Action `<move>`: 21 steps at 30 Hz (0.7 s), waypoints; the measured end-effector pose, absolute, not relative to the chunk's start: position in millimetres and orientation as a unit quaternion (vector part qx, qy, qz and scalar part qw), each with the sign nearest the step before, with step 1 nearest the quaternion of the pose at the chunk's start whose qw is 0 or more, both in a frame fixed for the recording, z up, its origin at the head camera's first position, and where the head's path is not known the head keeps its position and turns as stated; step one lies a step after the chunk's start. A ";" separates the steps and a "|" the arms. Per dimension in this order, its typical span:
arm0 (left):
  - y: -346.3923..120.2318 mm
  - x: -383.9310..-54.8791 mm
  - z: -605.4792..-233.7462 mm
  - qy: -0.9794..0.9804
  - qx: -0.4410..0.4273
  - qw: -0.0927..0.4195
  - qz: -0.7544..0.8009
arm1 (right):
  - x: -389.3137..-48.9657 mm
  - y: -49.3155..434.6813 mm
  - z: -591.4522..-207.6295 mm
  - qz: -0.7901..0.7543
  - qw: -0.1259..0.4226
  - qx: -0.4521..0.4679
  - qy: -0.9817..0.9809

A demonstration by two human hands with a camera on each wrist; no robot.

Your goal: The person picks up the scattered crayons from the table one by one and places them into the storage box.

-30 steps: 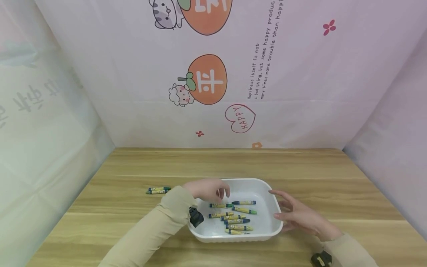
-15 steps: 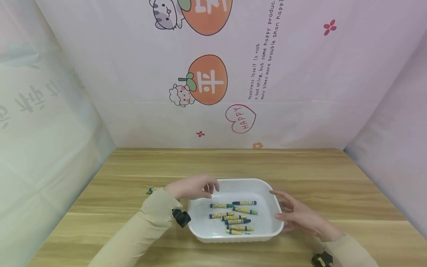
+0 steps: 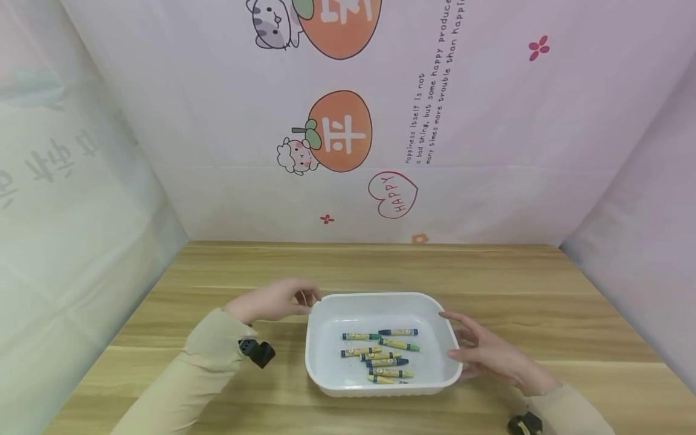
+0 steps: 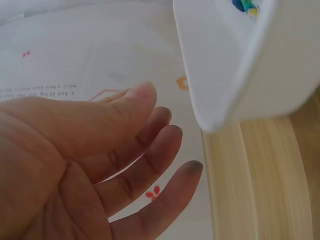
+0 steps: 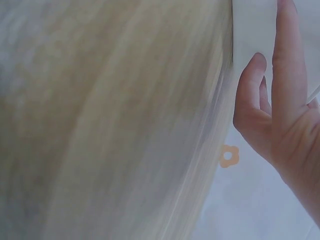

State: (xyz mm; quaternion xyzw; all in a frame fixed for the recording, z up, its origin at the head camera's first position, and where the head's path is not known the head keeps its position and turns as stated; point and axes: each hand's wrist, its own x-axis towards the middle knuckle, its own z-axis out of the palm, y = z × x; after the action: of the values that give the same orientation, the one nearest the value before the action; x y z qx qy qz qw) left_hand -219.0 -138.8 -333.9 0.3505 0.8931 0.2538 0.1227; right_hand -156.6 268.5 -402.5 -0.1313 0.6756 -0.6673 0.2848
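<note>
A white rectangular tray (image 3: 375, 296) stands on the table, with several yellow-wrapped crayons (image 3: 387, 362) lying loose on its bottom. Their tips are green, dark blue and yellowish. My left hand (image 3: 274, 300) is just outside the tray's left back corner, its fingers loosely bent. In the left wrist view that hand (image 4: 105, 145) holds nothing, and the tray's wall (image 4: 280, 75) rises beside the fingertips. At the tray's right side my right hand (image 3: 489, 353) holds the edge, thumb and index finger at the rim, other fingers outside the wall.
The wood-grain table (image 3: 544, 290) ends at a printed cloth wall (image 3: 478, 199) behind. Pale cloth also hangs along the left (image 3: 81, 211) and right (image 3: 641, 229) sides. A dark wrist camera (image 3: 257, 351) sits on the left sleeve.
My left hand has moved left, from over the crayons to outside the tray. Two green crayons on the table at left are now hidden behind the left arm. My right hand stays put.
</note>
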 end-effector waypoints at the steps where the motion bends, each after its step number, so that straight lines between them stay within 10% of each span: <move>1: -143.4 -219.5 -335.0 0.894 0.347 0.120 0.256 | -156.5 268.5 -402.5 -0.667 0.285 -0.131 0.676; 21: -211.9 -211.3 -366.0 0.904 0.287 0.095 0.301 | -156.6 267.9 -402.1 -0.661 0.285 -0.132 0.682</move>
State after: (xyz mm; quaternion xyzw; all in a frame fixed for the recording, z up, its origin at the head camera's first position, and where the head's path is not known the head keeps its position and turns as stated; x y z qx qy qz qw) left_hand -211.3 -211.9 -366.0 0.2874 0.9042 0.3013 0.0945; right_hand -156.6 267.9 -402.1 -0.1320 0.6820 -0.6605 0.2849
